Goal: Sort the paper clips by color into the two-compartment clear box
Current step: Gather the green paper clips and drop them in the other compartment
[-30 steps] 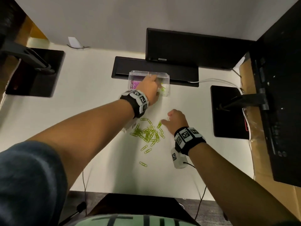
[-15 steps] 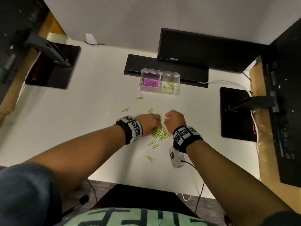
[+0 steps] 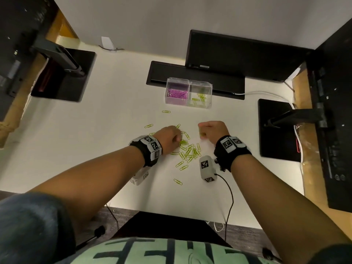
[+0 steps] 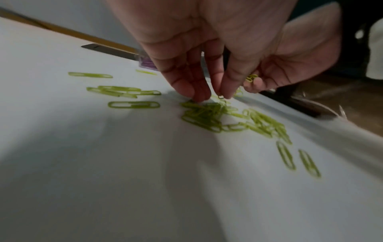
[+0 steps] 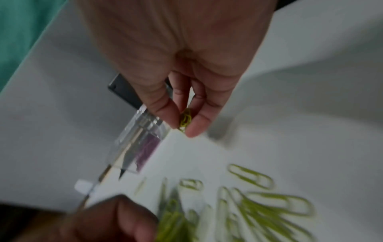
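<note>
The clear two-compartment box stands at the back of the white desk, with purple clips in its left half and a few green clips in its right half. A pile of green paper clips lies in the middle of the desk. My left hand is down on the pile's left edge, and its fingertips pinch a clip off the heap. My right hand is raised beside the pile, with green clips pinched between thumb and fingers.
Single green clips lie apart from the pile. A black monitor base and a monitor sit right behind the box. Black stands flank the desk at left and right. A white cable runs back right.
My left hand came back from the box to the pile. My right hand lifted off the pile with clips and moved right, away from the left hand.
</note>
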Demonstrator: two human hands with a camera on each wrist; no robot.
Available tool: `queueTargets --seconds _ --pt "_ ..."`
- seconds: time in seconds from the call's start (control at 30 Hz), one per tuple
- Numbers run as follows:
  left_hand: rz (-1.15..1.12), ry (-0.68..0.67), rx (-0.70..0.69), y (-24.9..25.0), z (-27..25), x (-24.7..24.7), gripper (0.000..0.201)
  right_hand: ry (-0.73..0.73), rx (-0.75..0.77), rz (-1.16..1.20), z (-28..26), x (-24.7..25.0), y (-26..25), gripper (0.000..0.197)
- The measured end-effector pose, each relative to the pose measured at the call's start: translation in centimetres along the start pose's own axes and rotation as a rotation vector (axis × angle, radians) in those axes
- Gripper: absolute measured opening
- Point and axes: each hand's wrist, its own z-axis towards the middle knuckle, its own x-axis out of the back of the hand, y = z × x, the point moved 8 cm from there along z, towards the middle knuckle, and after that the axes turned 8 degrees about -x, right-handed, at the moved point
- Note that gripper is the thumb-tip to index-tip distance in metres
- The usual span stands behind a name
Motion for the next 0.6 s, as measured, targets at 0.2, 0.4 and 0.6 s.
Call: queueTargets --seconds 0.2,0.4,0.6 --pt "-0.193 0.052 0.179 -1.3 -0.2 1.1 0.005 -0.08 0.034 0.261 1.4 1.0 -5.9 0.032" --pt "-0.327 0.08 0.246 -1.9 -0.1 1.5 0.01 0.149 0.177 -0.26 4.7 1.5 -11.5 0.03" --pt "-0.314 0.126 0.246 -1.6 1.3 3.4 0.013 0.282 0.282 -0.409 2.8 1.8 -12.0 0.032"
